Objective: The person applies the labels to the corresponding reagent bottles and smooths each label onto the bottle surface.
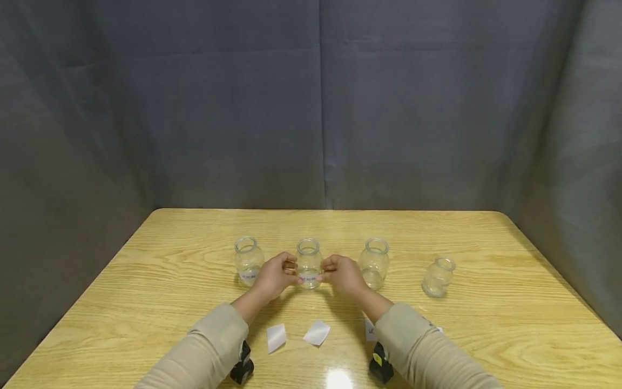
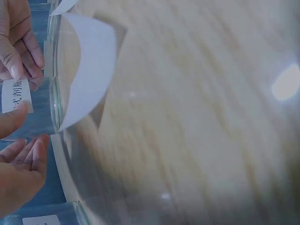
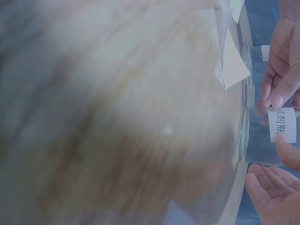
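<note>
Left hand (image 1: 276, 277) and right hand (image 1: 343, 274), at lower centre of the head view, pinch from both sides a white label (image 1: 308, 278) with handwriting too small to read on the middle jar (image 1: 308, 263), which stands empty among four glass jars on the bench (image 1: 486, 335).

Neighbouring jars (image 1: 249, 261) (image 1: 374, 263) flank the hands (image 1: 310, 275); table (image 1: 146, 281) beyond lies open

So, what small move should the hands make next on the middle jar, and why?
Probably press the white label flat against the middle jar. Both the left hand and the right hand already pinch the label's ends at the jar's front, so smoothing it seems the natural next step.
</note>
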Motion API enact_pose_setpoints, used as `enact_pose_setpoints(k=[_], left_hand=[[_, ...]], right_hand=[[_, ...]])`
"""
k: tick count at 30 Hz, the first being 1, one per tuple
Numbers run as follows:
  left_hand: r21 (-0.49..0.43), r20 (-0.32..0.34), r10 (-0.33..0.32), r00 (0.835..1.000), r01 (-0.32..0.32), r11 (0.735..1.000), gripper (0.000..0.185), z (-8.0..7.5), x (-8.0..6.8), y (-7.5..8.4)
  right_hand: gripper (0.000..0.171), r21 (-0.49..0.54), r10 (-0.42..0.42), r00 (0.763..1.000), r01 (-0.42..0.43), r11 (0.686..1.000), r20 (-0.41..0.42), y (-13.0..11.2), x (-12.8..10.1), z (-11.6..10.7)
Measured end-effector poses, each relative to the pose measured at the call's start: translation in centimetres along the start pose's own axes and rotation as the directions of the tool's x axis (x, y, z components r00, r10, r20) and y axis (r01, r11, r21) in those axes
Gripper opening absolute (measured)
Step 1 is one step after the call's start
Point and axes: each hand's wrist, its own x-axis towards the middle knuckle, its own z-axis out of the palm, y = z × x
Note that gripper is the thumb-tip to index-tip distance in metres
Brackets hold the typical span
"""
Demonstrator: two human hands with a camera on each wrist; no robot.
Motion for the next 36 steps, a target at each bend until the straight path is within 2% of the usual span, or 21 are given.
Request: enact_pose_setpoints(k=[7,16,20,25,30,36], left_hand=[[0.007,-0.007,-0.021,1.000,0.021,1.000,0.044,-0.1,-0.5,-0.1],[-0.059,-0.009,-0.042,0.999,0.042,0.997,0.039,-0.3,-1.8,0.1],[-0.092,0.022,-0.061,0.998,0.063,0.994,0.036,-0.5,-2.6,0.3],[-0.120,0.057,-0.058,0.997,0.064,0.991,0.030,-0.6,-3.9,0.8],[-0.161,0.105,-0.024,0.994,0.041,0.986,0.028,-0.1,-4.5,1.6],[-0.203,0.204,0.026,0.979,0.016,0.979,0.034,0.9,-4.8,2.5]], right_hand=[[0.030,-0.039,0.047,0.999,-0.047,0.998,0.002,-0.2,-0.6,0.0],[0.025,0.012,0.041,0.999,-0.041,0.999,0.031,-0.6,-2.0,-0.9],[0.022,0.031,0.031,0.998,-0.032,0.999,0.046,-0.7,-2.8,-1.4],[0.026,0.003,0.010,0.997,-0.010,1.000,0.081,0.0,-3.7,-2.4],[0.029,0.016,0.025,0.994,-0.027,1.000,0.111,0.3,-4.7,-3.6],[0.036,0.039,0.025,0.988,-0.031,0.999,0.151,0.8,-5.8,-4.6]])
